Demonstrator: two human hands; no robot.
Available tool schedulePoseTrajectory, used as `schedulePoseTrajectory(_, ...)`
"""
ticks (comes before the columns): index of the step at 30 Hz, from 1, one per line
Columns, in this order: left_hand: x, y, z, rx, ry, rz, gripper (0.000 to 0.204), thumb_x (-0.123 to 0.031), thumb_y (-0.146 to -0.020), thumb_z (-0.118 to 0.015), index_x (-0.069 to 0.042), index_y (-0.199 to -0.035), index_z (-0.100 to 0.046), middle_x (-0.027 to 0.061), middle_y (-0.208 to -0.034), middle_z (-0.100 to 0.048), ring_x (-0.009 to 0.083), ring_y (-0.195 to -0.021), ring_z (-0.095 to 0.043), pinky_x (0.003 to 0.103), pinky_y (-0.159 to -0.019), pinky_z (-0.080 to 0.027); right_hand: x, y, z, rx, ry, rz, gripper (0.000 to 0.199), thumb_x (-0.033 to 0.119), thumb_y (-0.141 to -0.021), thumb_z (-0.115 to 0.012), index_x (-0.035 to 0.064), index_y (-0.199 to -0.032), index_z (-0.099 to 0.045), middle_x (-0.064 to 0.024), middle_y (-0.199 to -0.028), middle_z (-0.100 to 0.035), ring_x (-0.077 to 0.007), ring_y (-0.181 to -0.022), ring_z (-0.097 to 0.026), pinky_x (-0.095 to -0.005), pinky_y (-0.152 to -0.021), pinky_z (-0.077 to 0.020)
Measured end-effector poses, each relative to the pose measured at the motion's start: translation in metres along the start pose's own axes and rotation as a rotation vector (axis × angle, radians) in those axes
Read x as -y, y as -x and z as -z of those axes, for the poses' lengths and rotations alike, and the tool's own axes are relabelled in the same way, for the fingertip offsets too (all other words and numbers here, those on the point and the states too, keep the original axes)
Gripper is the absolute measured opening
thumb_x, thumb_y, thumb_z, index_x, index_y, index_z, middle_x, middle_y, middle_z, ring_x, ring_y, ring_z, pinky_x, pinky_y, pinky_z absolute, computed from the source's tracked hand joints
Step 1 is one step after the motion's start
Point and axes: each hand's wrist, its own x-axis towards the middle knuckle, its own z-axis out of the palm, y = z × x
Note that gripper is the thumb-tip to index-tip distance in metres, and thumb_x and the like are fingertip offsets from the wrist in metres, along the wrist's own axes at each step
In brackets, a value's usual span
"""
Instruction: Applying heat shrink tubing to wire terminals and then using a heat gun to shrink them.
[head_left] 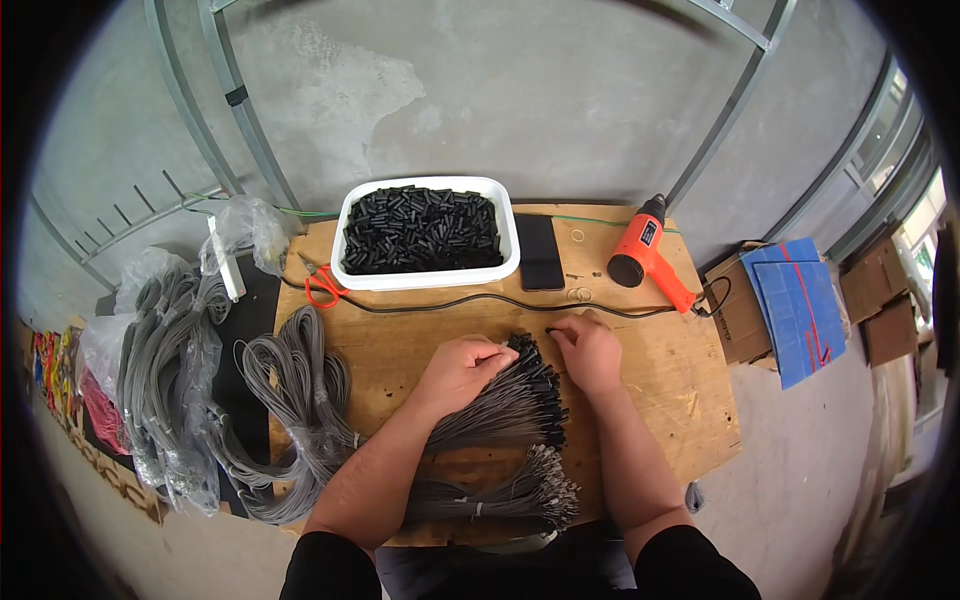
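My left hand is closed in a pinch at the far end of a fanned bundle of grey cables, apparently on the end of one grey cable; its fingers mostly hide it. Black sleeves cover the bundle's right-hand ends. Just to the right, my right hand pinches a small black tube between thumb and forefinger. Nearer me lies a second grey bundle, tied round, with bare metallic ends. Beyond both hands stands a white tub full of short black tubes.
An orange heat gun lies at the far right of the wooden table, its black cord crossing behind my hands. A black phone and red-handled pliers flank the tub. Coiled grey cables lie left.
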Motion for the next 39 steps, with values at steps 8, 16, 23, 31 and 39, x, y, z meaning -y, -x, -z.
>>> schedulePoseTrajectory(8,-0.001,0.002,-0.001,-0.113,0.389,0.171,0.018,-0.009,-0.097,-0.069,0.002,-0.110,-0.074,0.0045,-0.083,-0.072,0.0078,-0.069,-0.065,0.022,-0.065,-0.053,-0.014,-0.002,-0.005,-0.023,-0.399,0.037,0.009,0.014,-0.095,-0.068,0.0071,-0.094,-0.062,-0.0078,-0.085,-0.065,-0.0193,-0.067,-0.061,-0.0340,-0.059,-0.0476)
schedulePoseTrajectory(16,0.001,0.003,-0.002,-0.067,0.342,0.164,0.015,-0.010,-0.098,-0.068,0.004,-0.103,-0.073,0.0030,-0.081,-0.070,0.0068,-0.068,-0.062,0.021,-0.063,-0.052,0.016,0.010,0.023,0.345,-1.437,-0.344,0.004,0.004,-0.097,-0.066,0.0060,-0.100,-0.064,-0.0020,-0.087,-0.069,-0.0021,-0.065,-0.045,-0.0193,-0.057,-0.0322)
schedulePoseTrajectory(23,0.000,0.004,-0.001,0.011,0.435,0.155,0.015,-0.009,-0.097,-0.065,0.004,-0.097,-0.073,0.0013,-0.074,-0.067,0.0062,-0.064,-0.060,0.022,-0.058,-0.047,0.031,0.021,0.018,0.310,-1.318,-0.296,0.014,-0.004,-0.091,-0.071,0.0023,-0.103,-0.072,-0.0057,-0.095,-0.073,-0.0038,-0.073,-0.058,-0.0177,-0.062,-0.0416)
schedulePoseTrajectory(31,0.000,0.004,-0.002,-0.002,0.352,0.151,0.010,-0.003,-0.096,-0.065,0.004,-0.096,-0.071,0.0023,-0.078,-0.065,0.0068,-0.067,-0.058,0.022,-0.061,-0.047,0.037,0.027,0.015,0.283,-1.191,-0.244,0.018,-0.008,-0.089,-0.071,-0.0006,-0.106,-0.072,-0.0062,-0.097,-0.074,-0.0089,-0.085,-0.066,-0.0222,-0.078,-0.0530)
schedulePoseTrajectory(39,0.008,0.002,-0.004,-0.045,0.275,0.086,0.014,-0.012,-0.093,-0.071,0.002,-0.094,-0.073,0.0030,-0.071,-0.068,0.0067,-0.065,-0.061,0.024,-0.060,-0.048,0.036,0.028,0.011,0.258,-1.025,-0.209,0.017,-0.010,-0.090,-0.070,-0.0019,-0.106,-0.072,-0.0068,-0.097,-0.074,-0.0087,-0.087,-0.067,-0.0219,-0.079,-0.0540)
